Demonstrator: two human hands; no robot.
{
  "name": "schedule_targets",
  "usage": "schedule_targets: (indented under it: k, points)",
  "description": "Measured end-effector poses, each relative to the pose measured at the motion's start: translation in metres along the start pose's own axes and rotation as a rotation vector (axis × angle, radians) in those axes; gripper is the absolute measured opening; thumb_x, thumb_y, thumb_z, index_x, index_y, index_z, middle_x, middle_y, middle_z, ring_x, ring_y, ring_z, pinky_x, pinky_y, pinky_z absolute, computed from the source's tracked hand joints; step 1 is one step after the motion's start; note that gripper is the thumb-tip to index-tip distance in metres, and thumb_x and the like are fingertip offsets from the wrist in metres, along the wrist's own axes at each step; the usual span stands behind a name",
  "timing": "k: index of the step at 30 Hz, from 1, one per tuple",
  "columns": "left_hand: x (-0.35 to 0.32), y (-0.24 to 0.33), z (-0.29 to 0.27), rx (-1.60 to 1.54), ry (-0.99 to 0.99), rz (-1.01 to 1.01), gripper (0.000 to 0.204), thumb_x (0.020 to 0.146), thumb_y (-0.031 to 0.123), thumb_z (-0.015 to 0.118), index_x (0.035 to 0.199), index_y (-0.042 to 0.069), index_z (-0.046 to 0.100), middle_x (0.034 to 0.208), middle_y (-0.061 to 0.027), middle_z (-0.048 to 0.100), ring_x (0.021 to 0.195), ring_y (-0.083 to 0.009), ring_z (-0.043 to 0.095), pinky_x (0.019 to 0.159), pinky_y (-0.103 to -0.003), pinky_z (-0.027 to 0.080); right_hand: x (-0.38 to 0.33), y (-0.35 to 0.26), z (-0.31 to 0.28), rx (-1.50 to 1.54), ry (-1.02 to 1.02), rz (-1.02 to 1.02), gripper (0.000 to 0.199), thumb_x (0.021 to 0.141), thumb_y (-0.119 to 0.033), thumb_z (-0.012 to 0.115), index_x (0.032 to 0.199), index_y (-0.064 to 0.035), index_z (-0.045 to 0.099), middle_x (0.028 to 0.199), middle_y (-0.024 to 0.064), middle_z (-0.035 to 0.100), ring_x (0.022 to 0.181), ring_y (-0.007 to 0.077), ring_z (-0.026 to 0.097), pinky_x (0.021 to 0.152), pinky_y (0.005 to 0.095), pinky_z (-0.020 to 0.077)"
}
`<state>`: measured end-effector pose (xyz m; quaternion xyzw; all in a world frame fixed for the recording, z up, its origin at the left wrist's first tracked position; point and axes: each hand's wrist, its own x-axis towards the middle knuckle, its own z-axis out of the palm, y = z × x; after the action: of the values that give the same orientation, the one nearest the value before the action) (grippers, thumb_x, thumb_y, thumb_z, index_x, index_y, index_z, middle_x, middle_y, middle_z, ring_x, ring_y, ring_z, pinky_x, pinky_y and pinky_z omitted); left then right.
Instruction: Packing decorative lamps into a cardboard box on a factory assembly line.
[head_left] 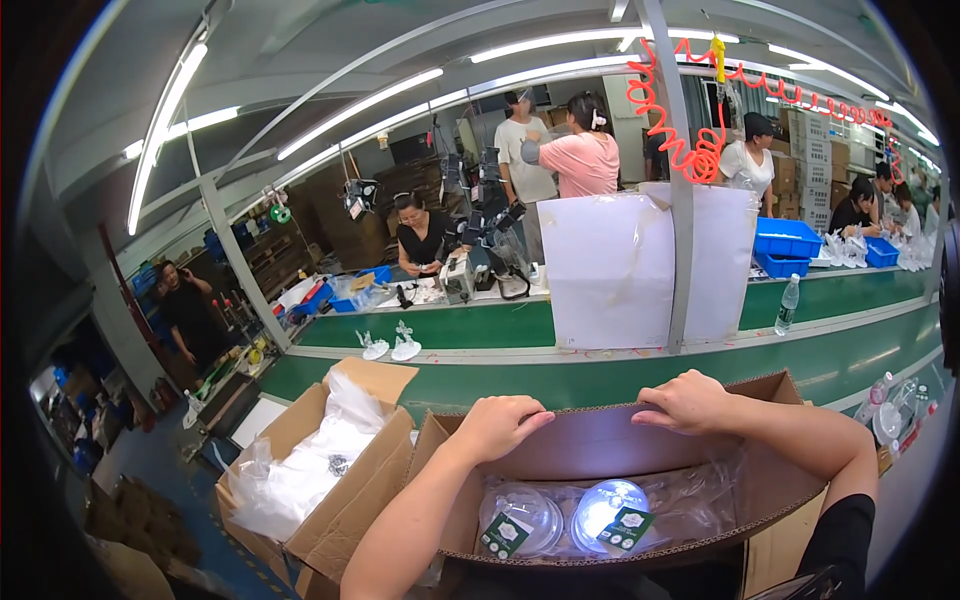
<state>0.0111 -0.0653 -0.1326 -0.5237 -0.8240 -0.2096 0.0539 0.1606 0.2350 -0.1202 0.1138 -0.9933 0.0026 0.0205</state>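
Running across the room in front of the person is a long green work bench (480, 385) with pale metal edging, and a tall white flat board (615, 280) stands upright on its far side. On the near side sits the wide open-topped brown cardboard box (590, 445), right in front of the person's body, its far wall up against the bench. To its left stands a smaller brown cardboard box (355, 495), heaped with white translucent plastic bags (325, 460).

From where I stand, both arms reach forward over the wide box. The left forearm slants up from below, fairly straight; the right elbow is bent well out to the side, a black sleeve (845, 540) above it. The left hand (500, 425) and right hand (690, 400) are closed over the far rim, well apart, backs upward and thumbs pointing toward each other; I can't make out the fingertips beyond the cardboard.

Down inside the box lie 2 round clear plastic containers (548, 515), side by side, the right shining brightly. Crumpled clear film (695, 495) lies beside them. Smallest are 2 dark green cards (505, 536), 1 on each container.
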Motion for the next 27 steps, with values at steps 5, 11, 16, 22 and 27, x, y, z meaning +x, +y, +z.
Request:
schedule_targets:
  k: [5, 11, 16, 22, 27]
  points:
    - [-0.0003, -0.0014, 0.0032, -0.004, 0.008, 0.013, 0.033, 0.102, 0.039, 0.058, 0.101, 0.011, 0.075, 0.099, -0.0086, 0.075, 0.093, -0.0315, 0.07, 0.08, -0.043, 0.055, -0.0012, 0.0031, 0.0018, 0.0, 0.029, -0.027, 0.053, 0.102, -0.061, 0.047, 0.111, -0.0123, 0.067, 0.088, 0.0141, 0.074, 0.08, 0.0369, 0.071, 0.072, 0.0469, 0.0578]
    - [-0.0005, -0.0017, 0.0038, -0.005, 0.009, 0.008, 0.033, 0.102, 0.039, 0.057, 0.101, 0.011, 0.075, 0.099, -0.0078, 0.075, 0.092, -0.031, 0.07, 0.079, -0.043, 0.055, -0.0009, 0.0024, 0.0035, -0.019, 0.036, -0.02, 0.055, 0.101, -0.062, 0.047, 0.11, -0.0114, 0.066, 0.087, 0.0142, 0.074, 0.079, 0.0367, 0.071, 0.071, 0.0467, 0.058]
    - [-0.0011, -0.001, 0.0047, 0.009, 0.038, 0.012, 0.028, 0.1, 0.036, 0.061, 0.1, 0.012, 0.075, 0.098, -0.0077, 0.074, 0.09, -0.0309, 0.07, 0.077, -0.041, 0.055, -0.0012, 0.0022, 0.0021, -0.029, 0.023, -0.019, 0.055, 0.101, -0.062, 0.047, 0.109, -0.0112, 0.066, 0.086, 0.0144, 0.073, 0.078, 0.0368, 0.071, 0.07, 0.0469, 0.0579]
    - [-0.001, 0.0003, 0.0042, 0.016, 0.034, -0.001, 0.028, 0.1, 0.036, 0.06, 0.099, 0.012, 0.075, 0.096, -0.0077, 0.074, 0.089, -0.0313, 0.07, 0.076, -0.042, 0.055, -0.0021, 0.0029, 0.0038, -0.013, 0.066, -0.04, 0.055, 0.101, -0.062, 0.047, 0.108, -0.0109, 0.066, 0.085, 0.0142, 0.073, 0.076, 0.0372, 0.071, 0.069, 0.0471, 0.0579]
    - [-0.0006, 0.0009, 0.0036, 0.009, 0.025, 0.002, 0.028, 0.1, 0.036, 0.06, 0.099, 0.011, 0.074, 0.097, -0.0077, 0.074, 0.089, -0.0315, 0.07, 0.076, -0.042, 0.055, -0.0025, 0.0022, 0.0036, -0.024, 0.084, -0.043, 0.054, 0.101, -0.061, 0.048, 0.107, -0.0108, 0.067, 0.085, 0.0132, 0.073, 0.073, 0.0368, 0.071, 0.066, 0.0464, 0.0582]
